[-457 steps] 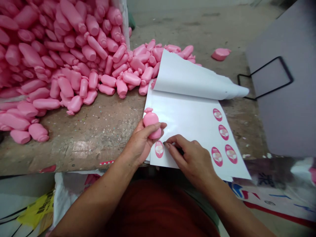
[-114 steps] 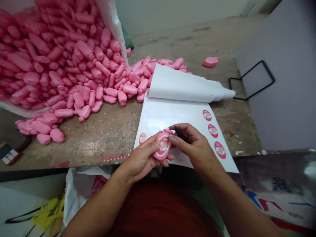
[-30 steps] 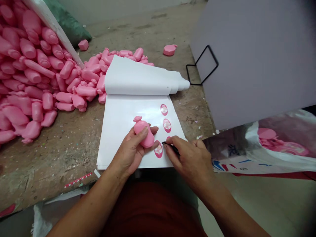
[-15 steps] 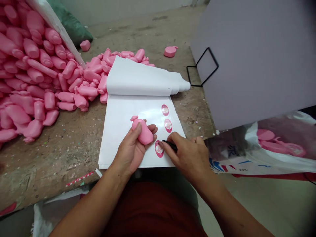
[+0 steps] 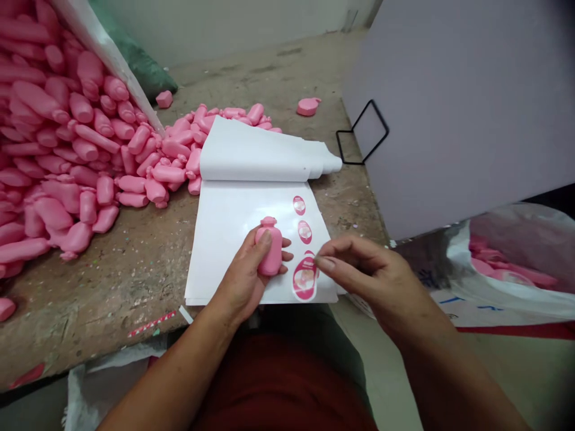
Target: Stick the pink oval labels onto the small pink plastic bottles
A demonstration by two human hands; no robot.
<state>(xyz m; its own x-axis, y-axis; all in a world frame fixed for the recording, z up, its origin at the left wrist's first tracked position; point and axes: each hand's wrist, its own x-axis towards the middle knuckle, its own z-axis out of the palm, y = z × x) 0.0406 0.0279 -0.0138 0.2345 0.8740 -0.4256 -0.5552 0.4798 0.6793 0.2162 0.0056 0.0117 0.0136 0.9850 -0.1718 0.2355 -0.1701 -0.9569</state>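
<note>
In my left hand (image 5: pixel 245 272) is a small pink plastic bottle (image 5: pixel 270 251), held upright over the sheets with its capped or knobbed end up. My right hand (image 5: pixel 371 275) pinches the upper right edge of an oval pink-and-white sticker (image 5: pixel 304 279), which hangs above the paper beside the bottle. Below both hands lies a stack of white sticker sheets (image 5: pixel 224 239), its top sheets folded back. Two more oval stickers, an upper sticker (image 5: pixel 299 205) and a lower sticker (image 5: pixel 305 232), lie on the sheet; part of another shows behind the held one.
A big heap of pink bottles (image 5: pixel 58 149) spills from the left across the worn table (image 5: pixel 148 239). Behind stands a lone pink piece (image 5: pixel 308 106). At right are a grey panel (image 5: pixel 449 120), a black wire stand (image 5: pixel 363 134) and a white bag (image 5: pixel 507 299) with pink pieces inside.
A sticker has come off the sheet and is now in my right hand. The black tool seen there earlier no longer shows. My left hand has turned the bottle more upright and moved right.
</note>
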